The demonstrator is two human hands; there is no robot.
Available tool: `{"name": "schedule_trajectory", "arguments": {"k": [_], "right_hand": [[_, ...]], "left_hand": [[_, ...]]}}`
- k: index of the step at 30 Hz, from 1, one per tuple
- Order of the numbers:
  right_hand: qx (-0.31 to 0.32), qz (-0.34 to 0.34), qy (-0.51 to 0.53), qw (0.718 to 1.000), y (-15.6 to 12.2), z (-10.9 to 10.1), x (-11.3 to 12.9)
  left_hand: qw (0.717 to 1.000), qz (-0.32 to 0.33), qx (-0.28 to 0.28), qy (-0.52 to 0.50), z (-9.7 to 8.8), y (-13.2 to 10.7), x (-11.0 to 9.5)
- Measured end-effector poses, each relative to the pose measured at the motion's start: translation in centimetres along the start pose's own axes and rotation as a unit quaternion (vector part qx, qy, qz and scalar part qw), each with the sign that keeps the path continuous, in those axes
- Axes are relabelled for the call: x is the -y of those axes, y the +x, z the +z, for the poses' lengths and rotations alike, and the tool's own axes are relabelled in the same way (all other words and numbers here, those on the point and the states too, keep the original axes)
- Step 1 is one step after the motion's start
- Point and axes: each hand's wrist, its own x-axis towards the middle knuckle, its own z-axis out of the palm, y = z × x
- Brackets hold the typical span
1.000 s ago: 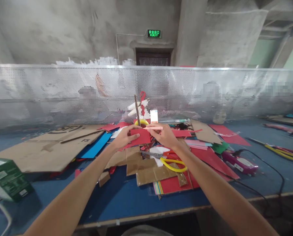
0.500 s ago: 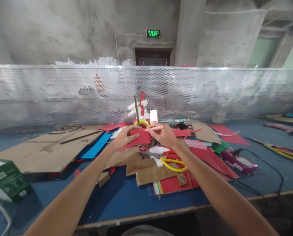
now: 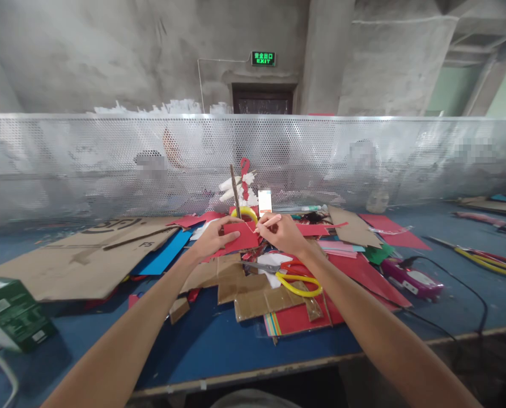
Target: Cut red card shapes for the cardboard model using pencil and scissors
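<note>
— Why does the green box [image 3: 10, 311] sit out at the near left edge?

— It is well apart from the hands, beside the big cardboard sheet [image 3: 83, 255], so it seems to be parked clear of the work. The frame cuts off its left side.

— And the left hand [image 3: 212, 238]?

— It is closed on the red paper [image 3: 241, 235], thumb on the front and fingers behind. It holds the paper upright above the clutter in the middle of the counter [image 3: 219, 345]. Lifted like that, the paper's upper edge is free to reach.

— The right hand [image 3: 284, 233]?

— Its thumb and forefinger are pinched tight at the paper's upper right corner, and the other fingers are curled in. A grip on each side probably keeps the sheet steady. Whether something thin also sits in that pinch is too small to tell.

— What lies to the right?

— The scissors [image 3: 297, 281] with yellow handles rest on cardboard scraps just below the right wrist, within easy reach. Farther right is a purple glue gun [image 3: 414, 280], and its cord runs toward the near edge.

— Anything hidden?

— The left hand covers the paper's lower left part. Everything behind the mesh screen [image 3: 108, 158] is blurred.
</note>
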Motion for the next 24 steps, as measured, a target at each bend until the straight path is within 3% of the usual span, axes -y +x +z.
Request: {"name": "schedule_trajectory", "arguments": {"k": [15, 21, 24], "right_hand": [[0.008, -0.016, -0.014, 1.0, 0.1, 0.0, -0.2], [-0.038, 0.005, 0.057, 0.998, 0.2, 0.1, -0.6], [-0.023, 0.043, 0.089, 0.995, 0.3, 0.8, -1.1]], "left_hand": [[1.0, -0.006, 0.001, 0.008, -0.2, 0.1, 0.0], [1.0, -0.016, -0.007, -0.01, 0.0, 0.1, 0.2], [1.0, -0.012, -0.004, -0.012, 0.0, 0.1, 0.0]]}}
